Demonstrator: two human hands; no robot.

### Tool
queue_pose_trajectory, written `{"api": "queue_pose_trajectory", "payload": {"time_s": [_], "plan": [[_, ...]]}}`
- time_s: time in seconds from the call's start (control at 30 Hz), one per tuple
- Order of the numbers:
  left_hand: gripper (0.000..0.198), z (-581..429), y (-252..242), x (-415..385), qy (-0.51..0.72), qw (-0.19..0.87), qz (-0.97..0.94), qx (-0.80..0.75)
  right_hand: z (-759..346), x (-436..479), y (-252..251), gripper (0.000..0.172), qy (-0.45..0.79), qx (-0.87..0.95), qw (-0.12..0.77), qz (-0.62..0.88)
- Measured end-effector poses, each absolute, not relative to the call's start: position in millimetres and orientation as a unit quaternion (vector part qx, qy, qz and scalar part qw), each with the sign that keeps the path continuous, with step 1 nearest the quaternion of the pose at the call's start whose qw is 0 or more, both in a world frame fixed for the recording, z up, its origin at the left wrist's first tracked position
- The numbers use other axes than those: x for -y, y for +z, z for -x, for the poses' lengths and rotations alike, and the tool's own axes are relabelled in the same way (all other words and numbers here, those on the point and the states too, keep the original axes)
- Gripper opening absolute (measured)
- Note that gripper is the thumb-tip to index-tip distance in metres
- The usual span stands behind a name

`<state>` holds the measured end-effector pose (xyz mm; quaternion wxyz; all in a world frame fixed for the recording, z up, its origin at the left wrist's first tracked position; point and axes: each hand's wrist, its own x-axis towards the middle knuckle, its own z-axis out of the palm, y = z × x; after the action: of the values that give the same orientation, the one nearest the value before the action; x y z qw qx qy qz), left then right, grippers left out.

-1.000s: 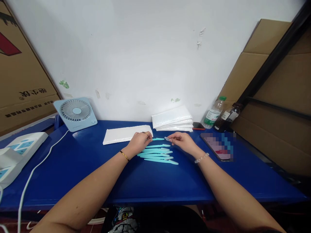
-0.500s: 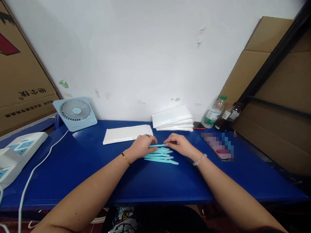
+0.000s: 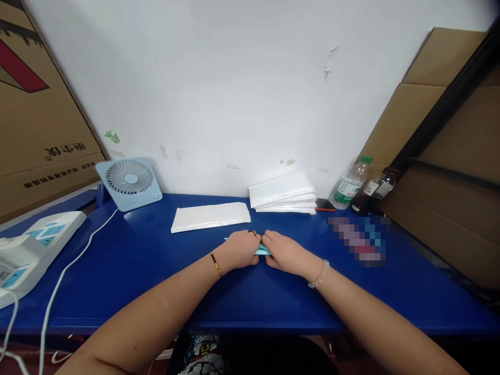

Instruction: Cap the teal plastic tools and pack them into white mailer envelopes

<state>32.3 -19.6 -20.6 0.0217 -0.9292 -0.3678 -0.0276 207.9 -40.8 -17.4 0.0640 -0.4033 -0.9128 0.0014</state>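
Observation:
My left hand (image 3: 239, 249) and my right hand (image 3: 286, 252) are pressed together over a bunch of thin light-blue plastic sticks (image 3: 261, 251) on the blue table (image 3: 156, 281). Both hands are curled round the bunch, so only a short bit of the sticks shows between them, plus a tip at the far left. My left wrist wears a gold bangle and rings, my right wrist a bead bracelet.
A flat white envelope (image 3: 211, 216) lies just beyond my hands, a stack of white envelopes (image 3: 283, 191) behind it. At the right stand a phone (image 3: 357, 238), a water bottle (image 3: 351, 183) and a dark bottle (image 3: 373, 197). A small blue fan (image 3: 129, 182) and a white device (image 3: 27, 250) are at the left.
The sticks lay spread in a row with one held above them. Both hands have come down and closed in from either side, gathering the sticks into a bunch nearer to me.

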Motion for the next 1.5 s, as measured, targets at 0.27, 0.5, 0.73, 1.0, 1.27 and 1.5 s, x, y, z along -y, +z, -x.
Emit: {"api": "queue_pose_trajectory", "payload": {"time_s": [0.27, 0.5, 0.73, 1.0, 1.27, 1.5], "plan": [[0.022, -29.2, -15.1, 14.7, -0.046, -0.017, 0.909, 0.414, -225.9, 30.3, -10.1, 0.032, 0.165, 0.866, 0.241, 0.405], [0.019, -31.7, -13.6, 13.8, -0.11, -0.086, 0.898, 0.417, -215.0, 27.8, -12.3, 0.046, 0.233, 0.762, 0.432, 0.422], [0.063, -41.2, -14.5, 23.3, -0.1, -0.117, 0.871, 0.467, -202.5, 46.0, -5.9, 0.056, -0.09, 0.857, 0.147, 0.485], [0.117, 7.5, -0.9, -9.0, -0.141, -0.17, 0.888, 0.403, -218.3, 34.3, -9.1, 0.008, -0.11, 0.849, 0.029, 0.516], [0.122, 83.8, -25.1, -67.7, -0.064, -0.068, 0.777, 0.622, -249.3, 16.6, -9.8, 0.005, -0.021, 0.823, 0.074, 0.563], [0.066, 68.4, -2.6, -49.3, -0.057, -0.007, 0.842, 0.536, -267.6, 12.0, -10.8, 0.015, 0.129, 0.816, 0.2, 0.526]]}}
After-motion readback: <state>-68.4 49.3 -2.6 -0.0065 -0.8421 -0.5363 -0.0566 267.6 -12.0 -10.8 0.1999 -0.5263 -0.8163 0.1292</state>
